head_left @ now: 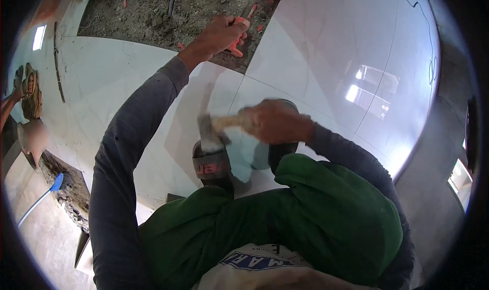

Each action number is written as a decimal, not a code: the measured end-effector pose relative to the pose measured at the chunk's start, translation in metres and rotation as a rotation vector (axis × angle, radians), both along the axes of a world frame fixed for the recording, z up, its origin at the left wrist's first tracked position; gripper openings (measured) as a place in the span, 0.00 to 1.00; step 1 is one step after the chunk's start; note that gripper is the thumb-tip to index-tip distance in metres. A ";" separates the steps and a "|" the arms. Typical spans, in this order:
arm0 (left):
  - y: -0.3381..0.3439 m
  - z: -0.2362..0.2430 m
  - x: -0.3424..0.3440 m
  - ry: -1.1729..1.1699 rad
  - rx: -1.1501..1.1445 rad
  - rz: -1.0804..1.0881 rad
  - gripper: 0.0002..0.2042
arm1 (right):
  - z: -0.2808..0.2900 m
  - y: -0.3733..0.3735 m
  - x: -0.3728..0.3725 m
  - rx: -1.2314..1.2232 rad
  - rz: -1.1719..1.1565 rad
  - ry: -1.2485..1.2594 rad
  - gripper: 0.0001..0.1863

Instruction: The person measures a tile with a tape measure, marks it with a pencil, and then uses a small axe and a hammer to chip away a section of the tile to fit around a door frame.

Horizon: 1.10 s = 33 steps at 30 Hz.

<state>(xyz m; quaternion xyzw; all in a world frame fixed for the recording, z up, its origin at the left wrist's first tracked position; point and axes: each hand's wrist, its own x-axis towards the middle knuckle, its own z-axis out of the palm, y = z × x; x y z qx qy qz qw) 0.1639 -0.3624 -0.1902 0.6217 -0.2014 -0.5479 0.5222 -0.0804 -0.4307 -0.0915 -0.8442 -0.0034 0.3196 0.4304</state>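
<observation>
Dark cable [415,4] on a glossy white tile floor [316,50]

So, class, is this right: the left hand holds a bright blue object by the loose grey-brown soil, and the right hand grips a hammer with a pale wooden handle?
Not quite: the object is orange-red, not blue, as the head view shows. The left hand does hold it by the soil, and the right hand grips the hammer.

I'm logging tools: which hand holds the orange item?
The left hand holds the orange item over the dirt; the right hand holds a wooden-handled hammer.
</observation>
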 end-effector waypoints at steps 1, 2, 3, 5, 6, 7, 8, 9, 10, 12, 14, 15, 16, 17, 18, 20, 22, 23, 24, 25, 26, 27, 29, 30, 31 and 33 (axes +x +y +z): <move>-0.004 0.003 -0.002 0.010 -0.022 -0.010 0.18 | -0.004 -0.010 0.004 -0.009 -0.004 0.003 0.14; -0.008 0.007 -0.002 0.013 -0.045 -0.015 0.17 | -0.008 -0.023 0.011 -0.037 -0.256 -0.002 0.13; -0.009 0.011 -0.003 0.009 -0.055 -0.016 0.17 | -0.010 -0.032 0.015 -0.064 -0.509 -0.008 0.13; -0.006 0.011 -0.007 0.017 -0.010 -0.017 0.17 | -0.017 -0.001 0.000 -0.109 -0.599 -0.205 0.13; -0.006 0.010 -0.006 0.012 -0.012 -0.015 0.17 | -0.014 0.006 -0.004 -0.128 -0.389 -0.187 0.13; -0.005 0.008 -0.006 0.035 0.001 0.015 0.17 | -0.012 0.010 -0.007 -0.146 -0.183 -0.164 0.13; -0.004 0.006 -0.007 0.058 0.013 0.044 0.17 | -0.013 0.012 -0.009 -0.127 0.071 -0.126 0.13; -0.005 0.003 -0.005 0.057 0.013 0.042 0.17 | -0.014 0.008 -0.010 -0.127 0.070 -0.126 0.13; -0.002 -0.004 -0.001 0.032 0.010 0.010 0.19 | -0.017 0.000 -0.010 -0.081 0.080 -0.186 0.13; -0.002 -0.008 -0.005 0.015 0.005 -0.029 0.20 | -0.022 -0.017 -0.003 -0.034 -0.226 -0.169 0.13; -0.010 0.002 -0.008 0.046 -0.040 0.051 0.20 | -0.023 -0.026 0.005 -0.158 -0.569 -0.089 0.13; -0.011 0.001 -0.004 0.040 -0.044 0.053 0.20 | -0.029 -0.022 -0.001 -0.161 -0.567 -0.096 0.13; -0.010 -0.008 -0.004 0.037 -0.038 0.037 0.20 | -0.036 -0.015 -0.012 -0.189 -0.287 -0.192 0.13; -0.007 -0.010 -0.003 0.028 -0.022 0.031 0.21 | -0.030 -0.004 -0.012 -0.203 0.002 -0.289 0.12; -0.005 -0.011 -0.002 0.028 -0.019 0.035 0.21 | -0.018 0.004 -0.017 -0.222 0.148 -0.324 0.13; -0.003 -0.003 -0.004 0.053 -0.005 0.032 0.21 | -0.024 -0.012 -0.017 0.048 0.046 -0.246 0.13; -0.008 0.001 -0.005 0.025 -0.026 0.032 0.21 | -0.051 -0.037 -0.004 -0.035 -0.116 -0.172 0.14; -0.011 0.002 -0.005 -0.005 -0.048 0.032 0.21 | -0.050 -0.034 -0.007 -0.039 -0.114 -0.172 0.14; -0.012 0.004 -0.006 -0.005 -0.053 0.033 0.21 | -0.047 -0.025 -0.015 -0.083 -0.247 -0.217 0.13; -0.012 0.006 -0.003 -0.008 -0.014 0.031 0.20 | -0.034 -0.015 -0.009 -0.126 -0.382 -0.273 0.12; -0.009 0.005 -0.007 0.009 0.034 0.030 0.20 | -0.010 -0.005 -0.002 -0.138 -0.139 -0.272 0.11; -0.006 0.004 -0.006 0.004 0.044 0.036 0.20 | -0.004 -0.004 -0.002 -0.128 -0.134 -0.276 0.11; -0.004 0.001 -0.005 0.007 0.009 0.026 0.19 | 0.002 -0.006 -0.008 -0.074 0.179 -0.212 0.10; -0.004 -0.001 -0.004 0.008 0.013 0.028 0.19 | -0.009 -0.014 -0.003 -0.088 0.044 -0.215 0.10; -0.008 0.001 -0.003 0.007 -0.009 0.025 0.19 | -0.013 -0.024 0.005 -0.099 -0.099 -0.221 0.10; -0.010 0.005 -0.005 0.005 -0.033 0.023 0.18 | -0.012 -0.027 0.009 -0.098 -0.581 -0.119 0.14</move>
